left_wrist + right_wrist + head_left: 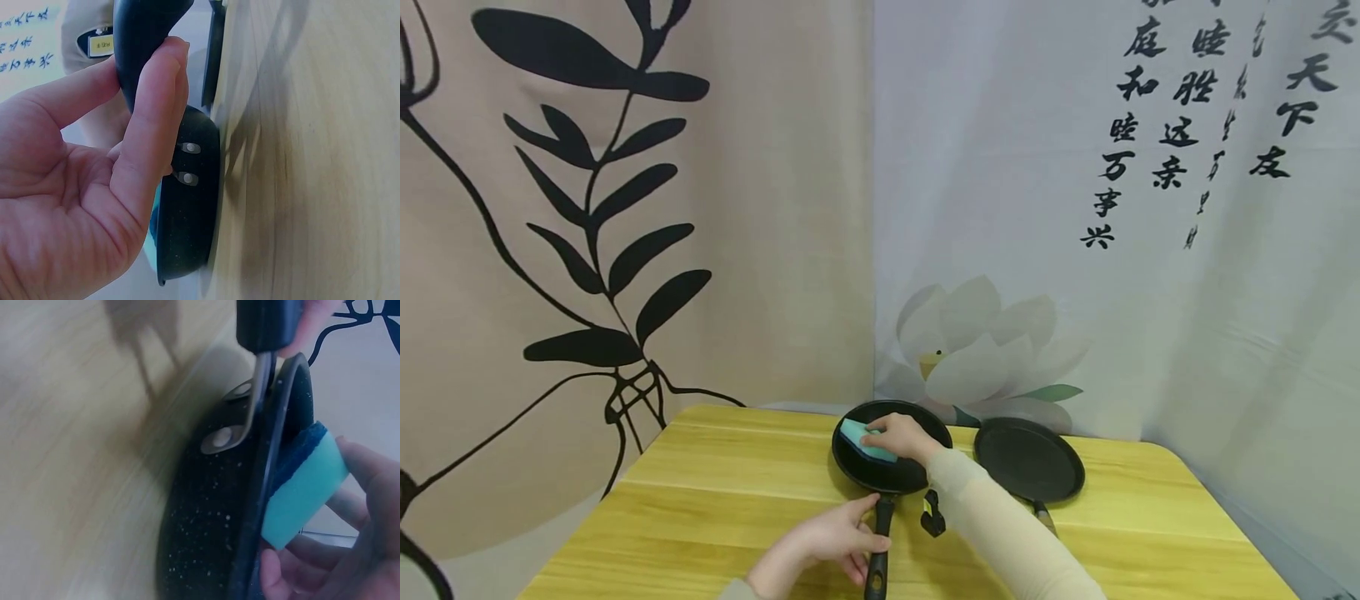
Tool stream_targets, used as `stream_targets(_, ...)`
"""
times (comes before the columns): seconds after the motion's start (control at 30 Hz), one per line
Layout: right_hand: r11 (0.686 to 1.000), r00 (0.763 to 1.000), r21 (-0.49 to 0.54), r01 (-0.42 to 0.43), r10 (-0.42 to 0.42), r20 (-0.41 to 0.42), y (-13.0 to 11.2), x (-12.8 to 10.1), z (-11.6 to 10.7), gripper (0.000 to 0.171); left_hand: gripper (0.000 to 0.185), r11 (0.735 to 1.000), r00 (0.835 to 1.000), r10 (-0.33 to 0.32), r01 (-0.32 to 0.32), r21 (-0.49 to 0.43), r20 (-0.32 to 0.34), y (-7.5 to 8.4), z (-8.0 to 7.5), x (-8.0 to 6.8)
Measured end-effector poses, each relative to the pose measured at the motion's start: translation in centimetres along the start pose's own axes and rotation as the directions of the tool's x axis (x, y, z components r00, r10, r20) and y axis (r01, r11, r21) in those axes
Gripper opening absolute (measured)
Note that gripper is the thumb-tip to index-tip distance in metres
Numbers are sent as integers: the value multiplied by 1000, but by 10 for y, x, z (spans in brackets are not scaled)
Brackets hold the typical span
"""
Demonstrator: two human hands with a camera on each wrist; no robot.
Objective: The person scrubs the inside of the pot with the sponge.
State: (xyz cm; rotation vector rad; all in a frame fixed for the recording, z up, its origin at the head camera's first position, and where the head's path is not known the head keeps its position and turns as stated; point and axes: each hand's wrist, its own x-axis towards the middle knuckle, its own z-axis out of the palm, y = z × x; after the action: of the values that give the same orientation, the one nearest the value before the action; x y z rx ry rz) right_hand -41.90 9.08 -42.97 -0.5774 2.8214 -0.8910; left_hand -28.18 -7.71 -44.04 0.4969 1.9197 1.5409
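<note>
A black frying pan (897,477) sits on the wooden table with its handle (877,575) toward me. My left hand (842,540) holds that handle between thumb and fingers, as the left wrist view shows close up. Inside the pan, my right hand (906,437) grips a teal sponge (856,433). The sponge (306,487) has a dark scouring layer facing the pan's inside, and the fingers wrap its teal side. Speckles dot the pan's outer wall (206,531), where two rivets fix the handle bracket.
A flat black griddle pan (1028,460) lies to the right on the table (737,492), its handle partly behind my right forearm. A small black device with a yellow label (932,512) is by the right sleeve. A printed curtain (790,208) hangs behind the table.
</note>
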Motion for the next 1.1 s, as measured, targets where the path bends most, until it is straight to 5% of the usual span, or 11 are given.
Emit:
stream_targets(0.67, 991, 998, -137, 5, -15, -69, 5, 6, -3, 43, 82, 1000, 1000, -3, 3, -4, -7, -1, 1, 2)
stream_targets(1.1, 951, 993, -302, -60, 24, -120, 7, 13, -6, 38, 80, 1000, 1000, -2, 2, -8, -19, -2, 2, 3)
